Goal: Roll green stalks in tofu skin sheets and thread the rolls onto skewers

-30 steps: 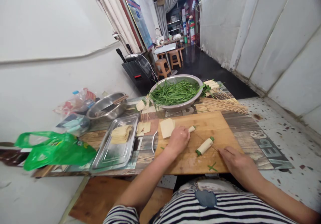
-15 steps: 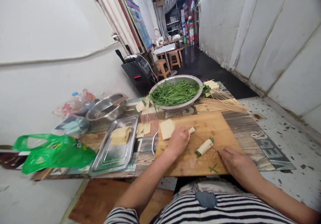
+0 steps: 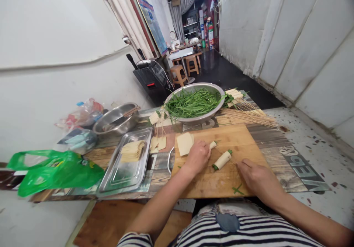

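Observation:
My left hand (image 3: 198, 155) is closed over a tofu-skin roll filled with green chives (image 3: 212, 145), its end showing past my fingers on the cutting board (image 3: 199, 186). My right hand (image 3: 256, 178) pinches at the board's right side, around a thin bamboo skewer (image 3: 234, 162) that is mostly hidden by my fingers and the rolls. Between my hands lies a second tofu-skin roll (image 3: 222, 160), green showing at both ends. A stack of square tofu-skin sheets (image 3: 184, 143) rests just beyond my left hand. Loose chive bits (image 3: 238, 190) lie near the front edge.
A large metal bowl of chives (image 3: 195, 103) stands behind the board. Skewered rolls (image 3: 235, 94) and bare skewers (image 3: 249, 116) lie right of it. Leftward are a metal tray (image 3: 110, 180) with folded tofu sheets (image 3: 132, 151), a steel basin (image 3: 116, 119) and a green plastic bag (image 3: 63, 171).
My right hand has shifted slightly left. The middle roll has also moved a little left on the board. My left hand stays over its roll, and the view has tilted slightly.

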Tool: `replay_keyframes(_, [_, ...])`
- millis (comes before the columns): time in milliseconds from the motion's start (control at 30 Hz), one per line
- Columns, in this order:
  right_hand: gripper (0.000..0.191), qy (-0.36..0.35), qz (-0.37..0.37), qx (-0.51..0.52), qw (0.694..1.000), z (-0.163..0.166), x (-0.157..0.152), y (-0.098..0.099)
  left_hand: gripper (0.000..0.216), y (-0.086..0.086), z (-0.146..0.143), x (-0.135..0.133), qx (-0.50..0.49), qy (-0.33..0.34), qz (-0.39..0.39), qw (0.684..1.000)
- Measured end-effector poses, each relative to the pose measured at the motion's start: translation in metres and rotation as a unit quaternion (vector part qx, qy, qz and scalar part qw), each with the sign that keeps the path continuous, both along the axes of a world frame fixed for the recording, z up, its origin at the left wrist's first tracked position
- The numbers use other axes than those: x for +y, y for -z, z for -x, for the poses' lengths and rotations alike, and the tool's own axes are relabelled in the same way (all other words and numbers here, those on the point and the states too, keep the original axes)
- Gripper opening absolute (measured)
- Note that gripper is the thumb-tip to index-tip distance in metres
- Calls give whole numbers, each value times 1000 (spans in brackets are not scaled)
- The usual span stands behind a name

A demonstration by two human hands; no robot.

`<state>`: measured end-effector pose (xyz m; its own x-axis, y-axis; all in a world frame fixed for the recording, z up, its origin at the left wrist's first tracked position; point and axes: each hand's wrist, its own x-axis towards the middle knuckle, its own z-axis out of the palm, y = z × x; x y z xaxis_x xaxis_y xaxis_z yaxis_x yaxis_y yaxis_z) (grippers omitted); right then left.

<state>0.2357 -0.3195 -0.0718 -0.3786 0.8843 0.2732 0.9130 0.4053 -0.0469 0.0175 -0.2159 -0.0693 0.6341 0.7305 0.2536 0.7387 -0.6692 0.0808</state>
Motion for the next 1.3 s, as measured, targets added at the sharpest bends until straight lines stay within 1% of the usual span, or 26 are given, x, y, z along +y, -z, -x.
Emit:
replay_keyframes(233, [26,7,47,-20,999,20,27,-4,20,1,1,1,-22,21,14,999])
replay_keyframes(367, [26,13,65,-23,998,27,37,-6,21,-8,2,2,-10,23,34,999])
replay_keyframes(500, [27,25,75,-23,997,29,38,-5,23,-15,3,1,-2,34,70,997])
replay_keyframes(567, [27,32,81,-29,996,30,38,-4,20,-13,1,-3,-15,14,64,998])
replay_keyframes(700, [27,48,106,-27,993,33,38,-4,16,-4,-4,-14,-35,-59,28,997])
replay_keyframes(800, [28,46,120,-9,992,32,39,-5,9,0,-8,-20,-31,-89,27,995])
replay_keyframes(867, [28,48,115,2,992,27,39,-3,9,1,-11,-19,-37,-93,26,995])
replay_keyframes(967, [27,60,86,11,994,12,41,-2,15,5,-23,-11,-65,-89,6,994])
replay_keyframes(1067, [26,96,73,8,993,-7,49,-4,18,7,-46,4,-79,-80,-3,994])
replay_keyframes(1167, [27,131,70,12,989,-27,62,-7,19,5,-72,22,-66,-67,2,996])
replay_keyframes(1300, [30,125,35,30,991,-51,84,-1,21,2,-98,41,-54,-75,-11,996])
